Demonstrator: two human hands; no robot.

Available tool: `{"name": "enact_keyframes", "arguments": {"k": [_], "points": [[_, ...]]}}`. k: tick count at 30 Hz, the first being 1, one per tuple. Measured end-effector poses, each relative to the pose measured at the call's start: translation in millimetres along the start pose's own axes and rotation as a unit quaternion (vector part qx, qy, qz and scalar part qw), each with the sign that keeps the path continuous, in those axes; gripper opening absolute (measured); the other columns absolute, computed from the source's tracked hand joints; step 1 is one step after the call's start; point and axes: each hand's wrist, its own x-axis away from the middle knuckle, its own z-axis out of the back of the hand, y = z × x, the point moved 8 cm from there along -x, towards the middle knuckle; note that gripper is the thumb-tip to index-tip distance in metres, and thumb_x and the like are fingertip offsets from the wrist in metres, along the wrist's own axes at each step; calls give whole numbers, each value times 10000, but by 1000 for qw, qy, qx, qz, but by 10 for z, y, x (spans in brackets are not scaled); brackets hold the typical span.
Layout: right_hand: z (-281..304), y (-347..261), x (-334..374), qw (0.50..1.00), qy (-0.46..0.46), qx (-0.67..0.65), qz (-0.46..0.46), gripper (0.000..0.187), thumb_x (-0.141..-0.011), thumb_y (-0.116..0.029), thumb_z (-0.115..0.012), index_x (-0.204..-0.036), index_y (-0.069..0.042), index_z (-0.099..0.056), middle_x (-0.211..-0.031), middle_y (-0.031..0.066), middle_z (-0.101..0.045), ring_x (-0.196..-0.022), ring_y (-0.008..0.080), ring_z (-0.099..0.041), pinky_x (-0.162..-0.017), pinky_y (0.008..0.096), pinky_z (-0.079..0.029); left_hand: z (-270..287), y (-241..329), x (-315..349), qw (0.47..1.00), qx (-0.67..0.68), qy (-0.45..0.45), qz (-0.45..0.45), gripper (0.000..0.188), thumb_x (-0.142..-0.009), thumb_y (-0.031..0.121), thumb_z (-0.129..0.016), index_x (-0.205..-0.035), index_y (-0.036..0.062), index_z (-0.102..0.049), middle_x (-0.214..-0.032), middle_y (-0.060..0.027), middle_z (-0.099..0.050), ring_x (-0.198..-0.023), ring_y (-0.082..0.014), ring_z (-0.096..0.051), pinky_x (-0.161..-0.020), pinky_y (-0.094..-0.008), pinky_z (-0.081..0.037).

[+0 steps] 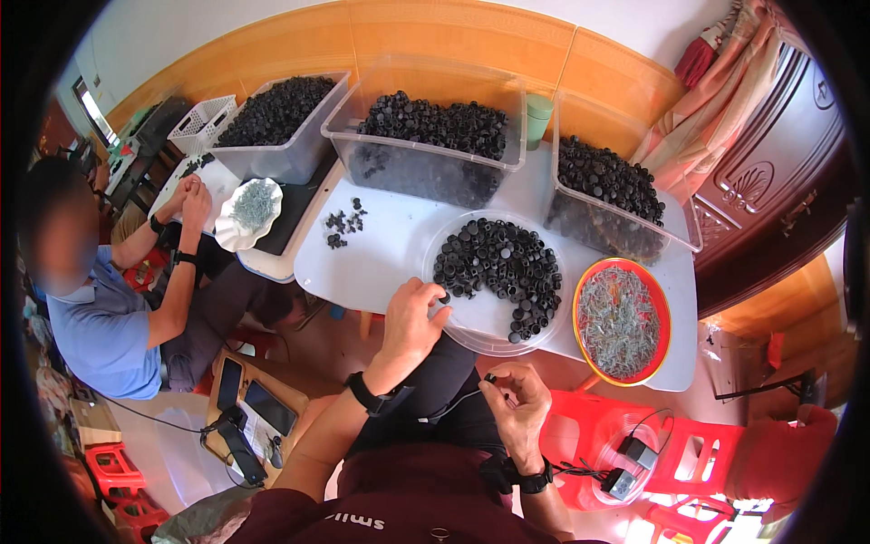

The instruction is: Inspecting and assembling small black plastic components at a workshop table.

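My left hand (415,319) is at the near left rim of a round clear tray (471,337). Its thumb and forefinger pinch a small round black plastic cap (444,297). Many more black caps (498,258), some turned open side up, lie heaped in the tray. Lower and to the right, my right hand (518,404) is raised in front of my lap, its fingers closed around a small dark piece (490,377) whose kind I cannot make out. To the right of the tray, a red bowl with a yellow rim (668,317) holds many thin, silvery metal pieces (620,323).
Clear bins (426,163) of black parts line the back of the white table (362,263). A small cluster of black pieces (344,222) lies on it. At left sits a co-worker (109,308) beside a white scalloped dish (237,238). Red stools (580,426) and cables stand right.
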Motion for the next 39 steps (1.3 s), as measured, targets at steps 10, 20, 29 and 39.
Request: {"name": "enact_keyframes", "arguments": {"k": [10,20,29,39], "points": [[-72,54,69,998,-37,48,-18,196,-706,52,-695,-870,-4,-605,-818,67,-588,-685,117,-600,-616,230,-491,-117,270,-63,981,-177,-3,-80,235,-651,45,-716,-809,106,-551,-757,-46,-528,-743,-263,-519,-647,-382,-353],[-52,83,83,998,-30,4,-49,201,-724,64,-681,-906,8,-617,-876,64,-580,-751,112,-604,-676,231,-509,-243,9,-19,890,415,-155,112,204,-809,23,-625,-1008,-26,-617,-946,-77,-632,-801,-115,-608,-672,-234,-483],[-69,-17,-33,976,-31,-185,-111,193,-741,123,-645,-918,52,-613,-944,71,-550,-850,147,-601,-785,258,-521,-99,364,465,639,688,-262,223,203,-866,33,-562,-1060,-17,-594,-978,-119,-630,-865,-162,-628,-781,-275,-526],[-214,-222,-41,974,-49,-214,-57,230,-764,117,-629,-982,46,-619,-990,76,-536,-899,147,-590,-800,258,-517,-87,332,576,652,672,-244,254,206,-873,43,-560,-1074,11,-593,-1008,-89,-620,-877,-150,-619,-790,-268,-520]]}}
